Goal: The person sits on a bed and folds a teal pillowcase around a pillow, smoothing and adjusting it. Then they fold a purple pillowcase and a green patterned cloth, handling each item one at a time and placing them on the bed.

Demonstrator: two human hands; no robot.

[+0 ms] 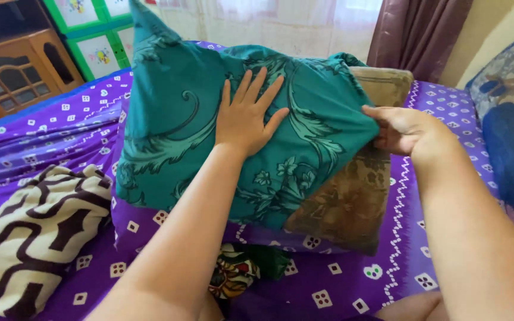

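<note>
A brown pillow (352, 196) lies on the bed, mostly inside a teal pillowcase (174, 131) with a light green leaf pattern. Its right end and lower corner stick out of the case. My left hand (246, 114) rests flat on the middle of the teal pillowcase, fingers spread. My right hand (404, 129) grips the open edge of the pillowcase at the pillow's right side, fingers curled into the fabric.
The bed wears a purple sheet (352, 291) with small white squares. A cream and dark brown patterned cloth (28, 232) lies at the lower left. A colourful folded cloth (236, 273) sits under my left arm. A wooden cabinet (16, 65) stands at the back left, a curtain (411, 32) behind.
</note>
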